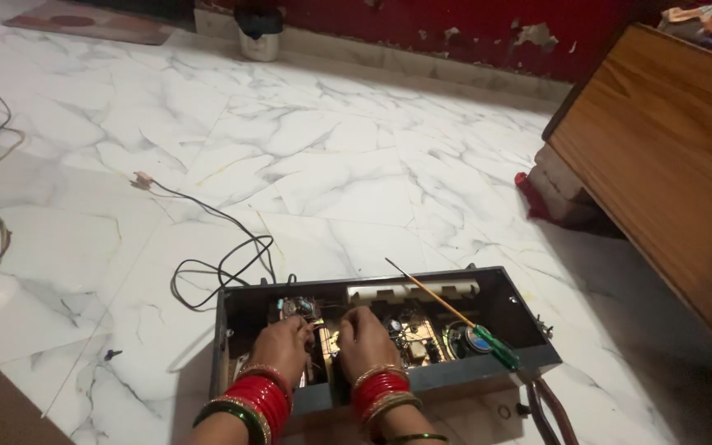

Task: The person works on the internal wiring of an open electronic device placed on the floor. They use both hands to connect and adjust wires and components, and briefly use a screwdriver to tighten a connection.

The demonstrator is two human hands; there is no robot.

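Hands: left hand [283,344] and right hand [363,336] side by side, lower centre of frame, fingers curled pinching small parts on circuit board [409,336] inside open dark metal case [500,306]. Green-handled screwdriver [455,317] lies diagonally, just right of the right hand.

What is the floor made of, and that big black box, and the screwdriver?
The floor looks like polished marble or marble-look tile: white, grey veins, glossy. The black box seems to be painted sheet metal, with thin, straight walls. The screwdriver has a slim metal shaft and a shiny green handle, probably plastic.
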